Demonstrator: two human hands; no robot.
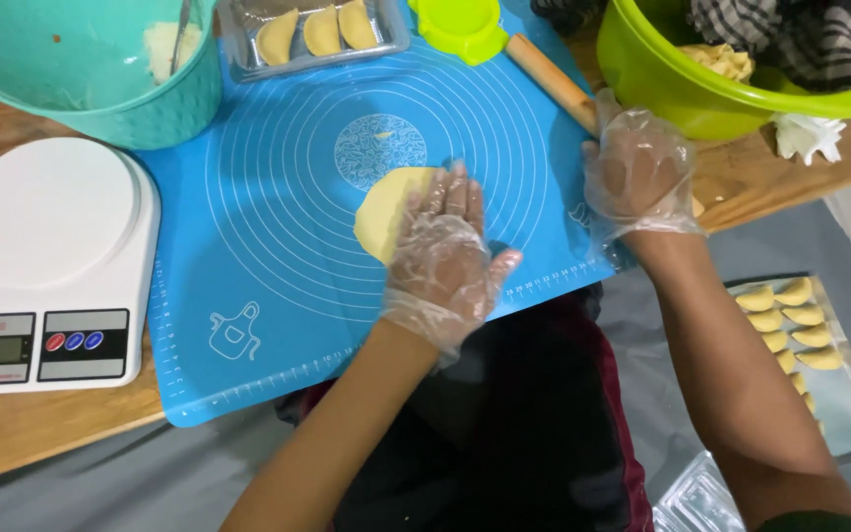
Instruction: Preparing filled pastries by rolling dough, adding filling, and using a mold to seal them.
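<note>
My left hand, in a clear plastic glove, lies flat with fingers together on a round piece of yellow dough on the blue silicone baking mat. My right hand, also gloved, rests over a wooden rolling pin at the mat's right edge, fingers curled over it. A small crumb of dough sits on the mat's centre mark.
A teal bowl with filling and a spoon stands far left. A clear tray holds three folded dumplings. A green dumpling press, a lime bowl of dough, a white kitchen scale, and a tray of dumplings lower right.
</note>
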